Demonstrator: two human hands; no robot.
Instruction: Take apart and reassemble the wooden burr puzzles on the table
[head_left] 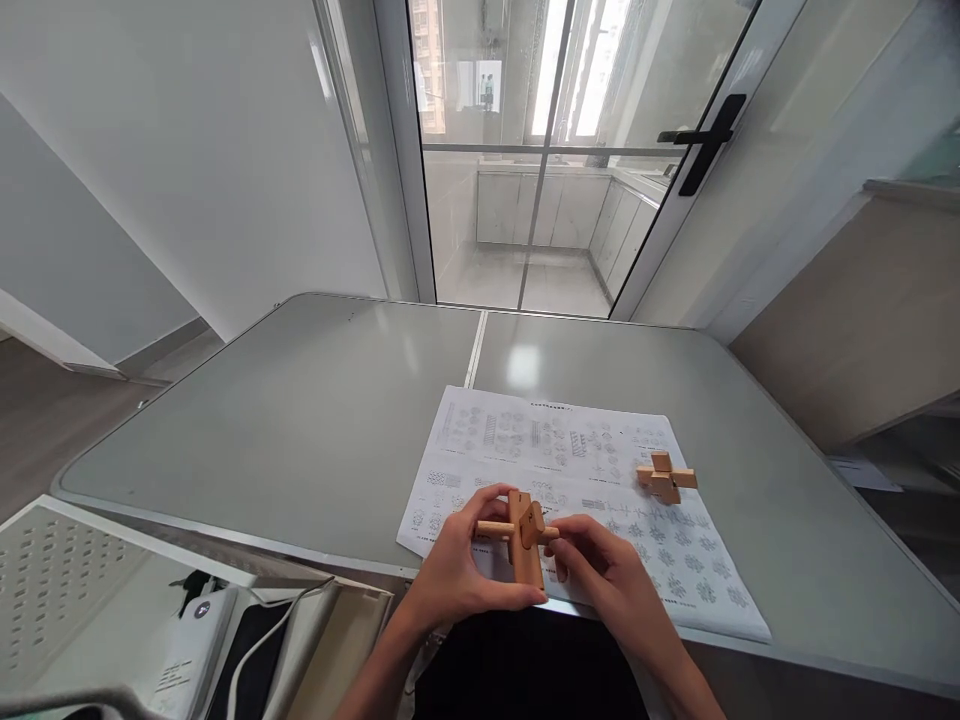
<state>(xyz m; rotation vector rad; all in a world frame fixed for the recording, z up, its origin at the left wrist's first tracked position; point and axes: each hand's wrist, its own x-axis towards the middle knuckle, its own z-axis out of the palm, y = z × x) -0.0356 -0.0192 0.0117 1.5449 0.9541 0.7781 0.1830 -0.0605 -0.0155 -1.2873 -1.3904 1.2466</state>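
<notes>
My left hand [455, 570] and my right hand [609, 575] are both closed on a wooden interlocking puzzle [523, 535] made of crossed bars, held just above the near table edge. The left fingers pinch a thin bar sticking out to the left. The right fingers grip the puzzle's right side and lower part. Under the hands lies a printed instruction sheet [570, 480] with many small diagrams. A second, smaller wooden cross puzzle [665, 477] rests on the sheet to the right, apart from both hands.
The sheet lies on a grey folding table [315, 410] with a seam down its middle. At lower left stand a white perforated panel [52, 570], a white device [191, 650] and cables. A glass door [540, 150] with a black handle is behind the table.
</notes>
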